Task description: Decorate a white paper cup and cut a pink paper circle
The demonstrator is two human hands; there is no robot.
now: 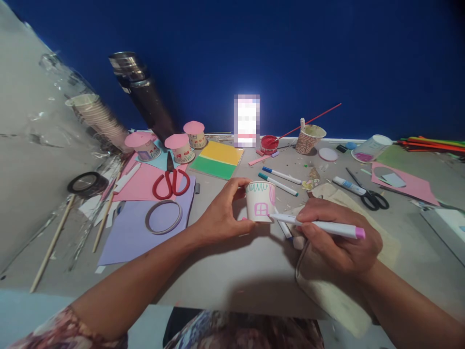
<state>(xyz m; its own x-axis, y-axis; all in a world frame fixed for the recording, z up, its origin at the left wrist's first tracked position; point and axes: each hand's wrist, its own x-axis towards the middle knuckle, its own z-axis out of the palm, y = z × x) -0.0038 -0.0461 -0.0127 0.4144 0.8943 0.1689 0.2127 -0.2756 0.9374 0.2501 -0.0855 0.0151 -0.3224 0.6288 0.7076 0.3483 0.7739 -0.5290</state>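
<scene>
A small white paper cup (260,201) is held between the thumb and fingers of my left hand (228,208). Green scallops run along its upper edge, and a pink four-pane window is drawn on its side. My right hand (337,237) grips a white marker with a pink end (327,227), its tip at the lower right of the drawn window. Behind the cup lie a teal marker (278,184) and a blue marker (281,175). Another marker (283,225) lies partly hidden beside the cup.
Red-handled scissors (170,182) and a tape roll (163,216) lie on coloured paper at left. Several pink-topped cups (180,149) stand behind them, near a dark flask (145,97). A cloth (327,291), black scissors (374,199) and a red paint pot (269,144) are at right and back.
</scene>
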